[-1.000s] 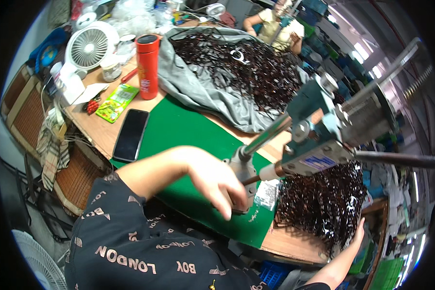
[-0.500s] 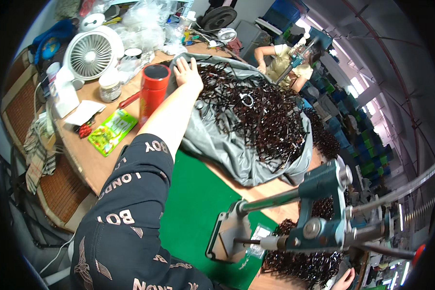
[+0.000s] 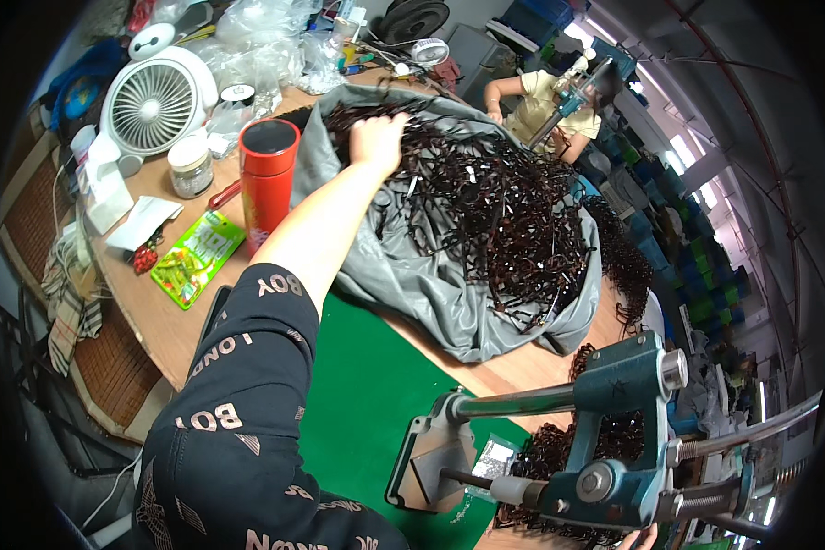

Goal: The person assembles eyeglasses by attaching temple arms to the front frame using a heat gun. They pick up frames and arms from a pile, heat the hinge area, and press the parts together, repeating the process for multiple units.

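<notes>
Dark strips (image 3: 513,215), glossy brown-black, heaped and tangled in an open grey bag (image 3: 463,325) on the table (image 3: 147,316), far side of the green mat (image 3: 367,385). Left hand (image 3: 379,145) over the heap's near-left part, back of hand up, fingers curled down toward the strips; cannot tell if it pinches any, fingertips hidden. Step in hand, as judged: reaching into the heap to take or shift strips. Next move calls for a firm pinch on a few, then a slow lift, since they look likely to snag each other and drag the bag's edge.

Right hand (image 3: 639,538) at the lower edge, mostly behind the press (image 3: 614,431), beside a second heap (image 3: 548,449); cannot tell whether it is spread or pinching. The press's base stands on the mat, with a clear packet (image 3: 495,458) just beside it.

Red flask (image 3: 268,179) upright, close to the left forearm, so swing the arm back with care. Left of that: snack pouch (image 3: 198,258), jar (image 3: 191,174), white fan (image 3: 153,110). Co-worker (image 3: 533,112) beyond the bag.
</notes>
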`<state>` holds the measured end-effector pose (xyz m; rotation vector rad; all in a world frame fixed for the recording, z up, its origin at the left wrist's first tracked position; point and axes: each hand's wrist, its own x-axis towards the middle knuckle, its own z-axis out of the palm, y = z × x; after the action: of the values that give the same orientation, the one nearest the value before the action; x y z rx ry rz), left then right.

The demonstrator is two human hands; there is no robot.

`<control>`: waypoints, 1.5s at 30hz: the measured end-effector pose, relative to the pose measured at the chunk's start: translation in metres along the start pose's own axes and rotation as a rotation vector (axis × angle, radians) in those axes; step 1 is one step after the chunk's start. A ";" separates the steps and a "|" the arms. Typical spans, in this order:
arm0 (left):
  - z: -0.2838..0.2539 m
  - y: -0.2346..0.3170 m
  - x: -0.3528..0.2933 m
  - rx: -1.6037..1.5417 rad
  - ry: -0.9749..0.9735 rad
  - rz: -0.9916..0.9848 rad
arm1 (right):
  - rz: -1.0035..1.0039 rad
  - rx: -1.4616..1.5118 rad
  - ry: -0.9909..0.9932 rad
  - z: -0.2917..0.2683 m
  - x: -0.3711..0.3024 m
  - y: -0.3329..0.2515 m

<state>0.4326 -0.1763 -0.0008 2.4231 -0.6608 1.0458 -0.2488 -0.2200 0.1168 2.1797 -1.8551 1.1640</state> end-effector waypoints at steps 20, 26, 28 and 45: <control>-0.109 0.223 -0.139 0.424 -0.690 0.818 | -0.249 0.362 -0.216 0.016 -0.057 0.060; -0.183 0.193 -0.121 0.185 -0.655 0.790 | -0.367 0.479 -0.282 0.016 -0.081 0.019; -0.206 0.168 -0.123 -0.238 -0.485 0.826 | -0.449 0.475 -0.305 0.015 -0.095 0.006; -0.161 0.057 -0.048 -0.497 -0.379 0.410 | -0.226 0.671 -0.662 0.064 -0.161 0.003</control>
<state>0.2814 -0.1220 0.0750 2.0899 -1.4044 0.4626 -0.2186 -0.1191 -0.0210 3.3797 -1.4115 1.2392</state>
